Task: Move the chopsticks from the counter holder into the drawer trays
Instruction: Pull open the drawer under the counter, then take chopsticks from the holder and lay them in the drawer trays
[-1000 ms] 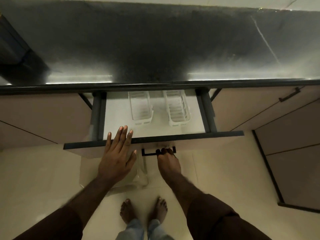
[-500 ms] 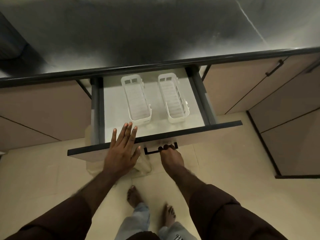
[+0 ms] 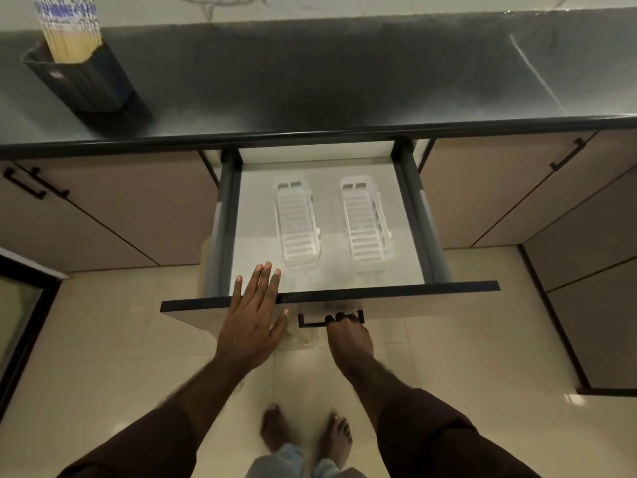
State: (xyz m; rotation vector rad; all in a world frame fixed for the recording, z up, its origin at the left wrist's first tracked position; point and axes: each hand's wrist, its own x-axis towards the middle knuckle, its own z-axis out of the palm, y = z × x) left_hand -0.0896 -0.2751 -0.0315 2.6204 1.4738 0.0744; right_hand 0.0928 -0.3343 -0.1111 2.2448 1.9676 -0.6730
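Observation:
A dark ribbed holder stands at the far left of the counter, packed with pale chopsticks whose tops are patterned blue. Below the counter the drawer is pulled far out. On its white floor lie two white slotted trays side by side, the left tray and the right tray, both with nothing in them. My left hand lies flat with fingers spread over the drawer's front edge. My right hand is curled around the black drawer handle.
The dark glossy counter runs across the view, with a pale marble wall behind. Beige cabinet doors with black handles flank the drawer. My bare feet stand on the cream tiled floor below. A dark-framed panel stands at the left edge.
The drawer has slid further out under my right hand's pull, showing both trays in full. The view has tilted up and the chopstick holder has come into sight. My left hand stays on the front edge.

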